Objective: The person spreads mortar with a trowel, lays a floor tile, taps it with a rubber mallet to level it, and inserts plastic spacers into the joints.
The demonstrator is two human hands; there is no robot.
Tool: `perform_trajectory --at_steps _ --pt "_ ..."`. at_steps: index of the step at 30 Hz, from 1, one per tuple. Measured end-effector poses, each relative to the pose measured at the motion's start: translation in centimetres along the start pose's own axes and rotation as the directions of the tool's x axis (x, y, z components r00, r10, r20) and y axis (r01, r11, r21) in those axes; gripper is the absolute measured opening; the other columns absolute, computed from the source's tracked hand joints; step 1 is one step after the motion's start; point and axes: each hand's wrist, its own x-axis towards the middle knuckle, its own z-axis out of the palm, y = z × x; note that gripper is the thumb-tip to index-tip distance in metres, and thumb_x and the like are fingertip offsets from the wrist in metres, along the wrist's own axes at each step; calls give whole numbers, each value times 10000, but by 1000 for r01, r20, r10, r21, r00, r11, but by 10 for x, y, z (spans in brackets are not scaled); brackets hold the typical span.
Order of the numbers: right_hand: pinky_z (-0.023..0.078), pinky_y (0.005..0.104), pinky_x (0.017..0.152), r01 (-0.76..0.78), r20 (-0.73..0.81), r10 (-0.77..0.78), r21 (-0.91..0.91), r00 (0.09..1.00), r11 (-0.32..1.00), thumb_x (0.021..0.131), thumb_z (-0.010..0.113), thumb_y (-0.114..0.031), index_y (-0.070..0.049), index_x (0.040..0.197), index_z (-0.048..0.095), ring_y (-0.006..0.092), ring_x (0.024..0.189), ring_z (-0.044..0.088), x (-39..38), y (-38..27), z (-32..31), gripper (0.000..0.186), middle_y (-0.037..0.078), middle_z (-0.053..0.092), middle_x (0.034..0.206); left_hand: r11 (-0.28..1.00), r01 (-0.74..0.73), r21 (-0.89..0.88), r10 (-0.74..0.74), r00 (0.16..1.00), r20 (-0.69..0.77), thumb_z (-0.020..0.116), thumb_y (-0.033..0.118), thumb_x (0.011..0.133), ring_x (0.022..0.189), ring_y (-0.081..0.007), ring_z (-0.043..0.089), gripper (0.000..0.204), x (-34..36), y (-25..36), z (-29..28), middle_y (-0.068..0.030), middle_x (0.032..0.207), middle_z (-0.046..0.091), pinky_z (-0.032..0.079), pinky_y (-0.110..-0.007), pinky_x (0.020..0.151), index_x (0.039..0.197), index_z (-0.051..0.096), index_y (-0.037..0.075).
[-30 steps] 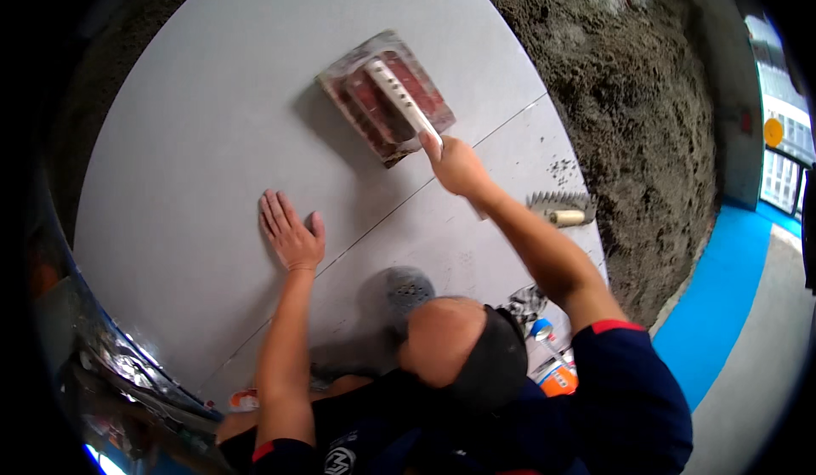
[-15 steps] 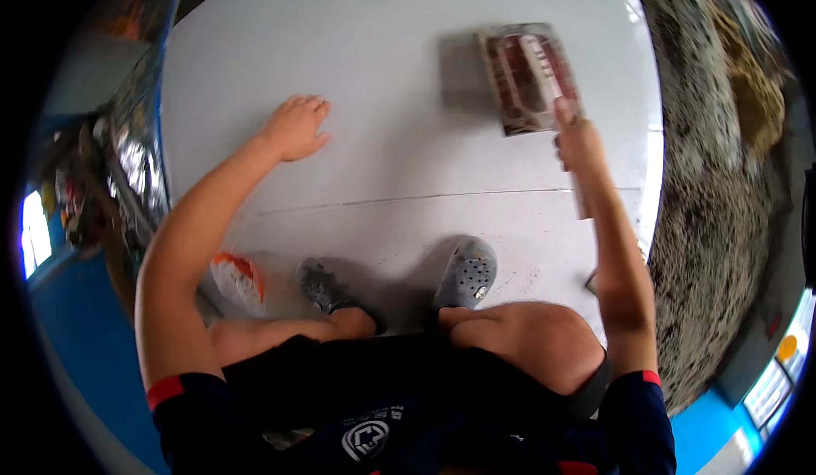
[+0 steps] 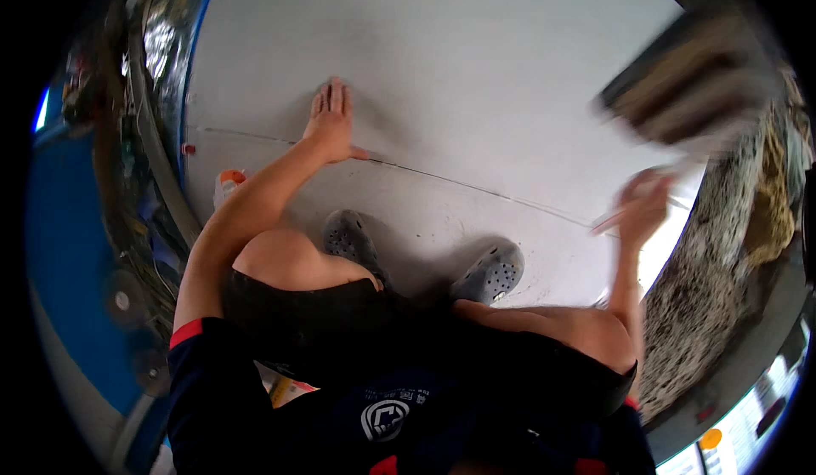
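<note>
My left hand (image 3: 331, 130) rests on the pale smooth floor (image 3: 476, 58), fingers stretched forward, its thumb beside a thin dark seam. My right hand (image 3: 642, 210), smeared by motion, is raised at the right edge of the floor. Its fingers are closed round the handle of a broad, rectangular tool (image 3: 693, 84) with a brownish head. That head is strongly blurred, so its exact kind cannot be made out. It hangs beyond the hand, over the border between the floor and the rough grey rock.
Rough grey-brown rock (image 3: 705, 279) borders the right side. Along the left run a blue edge strip and a shiny plastic sheet (image 3: 161, 41). A white item with an orange top (image 3: 229, 182) stands by my left forearm. My grey clogs (image 3: 493, 271) are on the floor.
The tool in my right hand has swung right, off the floor surface toward the rock. My left hand now lies near the seam. The whole view has turned.
</note>
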Motion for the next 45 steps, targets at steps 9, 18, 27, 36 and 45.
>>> perform_trajectory --at_steps 9,18,27,36,45 --pt "384 301 382 -546 811 219 143 543 826 980 451 -589 -1 916 579 140 461 491 92 -195 -22 605 28 507 602 997 -9 -81 2 996 -87 731 705 691 1481 -442 99 1345 7 -6 19 -324 1585 -22 113 -530 1204 1515 43 -104" --pt "480 362 650 257 212 -260 44 942 965 1043 340 -462 15 948 603 213 693 608 3 -126 29 553 132 643 803 966 -89 -243 39 979 -202 786 666 649 1498 -394 71 1365 -4 -27 25 -252 1611 -1 126 -520 1208 1538 42 -54" --pt "398 314 413 -212 825 5 140 566 967 979 422 -624 -10 920 594 139 484 492 89 -281 7 641 52 513 607 950 29 -311 -88 980 -176 835 638 594 1509 -345 65 1401 0 -30 37 -191 1623 23 146 -549 1197 1547 55 -31" --pt "510 421 722 527 286 -480 -118 830 841 983 506 -374 -28 993 599 296 809 640 -4 -135 61 359 140 620 798 920 -57 -389 -52 963 -263 862 597 568 1513 -315 71 1410 -2 -25 46 -156 1636 18 141 -548 1204 1557 48 6" --pt "510 490 686 96 790 -20 -50 613 994 983 428 -591 15 933 617 444 767 656 -48 -198 109 638 254 667 809 876 -90 -474 -64 952 -299 827 600 631 1516 -321 35 1354 -3 -38 59 -173 1634 25 76 -495 1223 1553 45 -9"
